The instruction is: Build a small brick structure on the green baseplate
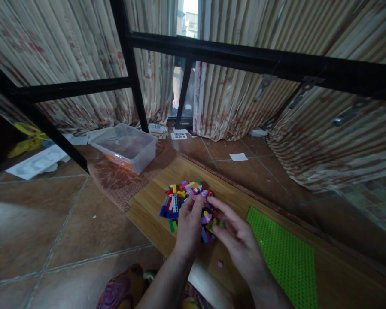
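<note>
A heap of small coloured building bricks (180,198) lies on a wooden board (147,206) low over the tiled floor. My left hand (189,225) rests on the near side of the heap, fingers curled onto the bricks; whether it grips one I cannot tell. My right hand (239,240) hovers at the heap's right edge with fingers spread, fingertips touching bricks. To the right of the hands, flat on the board, is a green studded baseplate (286,253). One loose pink piece (220,264) sits on the board between my wrists.
A clear plastic tub (128,148) stands on the floor behind the board, left. Black metal frame bars (135,77) cross in front of striped curtains. Papers (238,157) and white packaging (38,163) lie on the tiles. A patterned cloth (122,292) is at my knees.
</note>
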